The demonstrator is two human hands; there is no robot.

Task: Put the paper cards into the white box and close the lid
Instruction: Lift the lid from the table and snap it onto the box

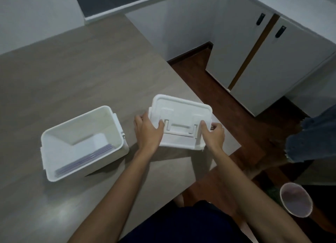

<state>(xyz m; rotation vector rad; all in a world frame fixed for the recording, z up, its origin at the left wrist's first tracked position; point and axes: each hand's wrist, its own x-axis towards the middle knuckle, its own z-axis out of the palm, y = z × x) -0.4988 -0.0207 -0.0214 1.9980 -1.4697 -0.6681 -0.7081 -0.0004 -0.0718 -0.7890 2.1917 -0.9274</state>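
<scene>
An open white box stands on the grey table at the left. Several paper cards with purple edges lie flat on its bottom, against the near right wall. The white lid, with a flat fold-down handle on top, is to the right of the box near the table's right edge, tilted up toward me. My left hand grips the lid's left side and my right hand grips its right side. The lid is apart from the box.
The table ends just right of the lid, with dark wooden floor below. White cabinets stand at the back right. A person's jeans-clad leg is at the right. A round bin sits on the floor at lower right.
</scene>
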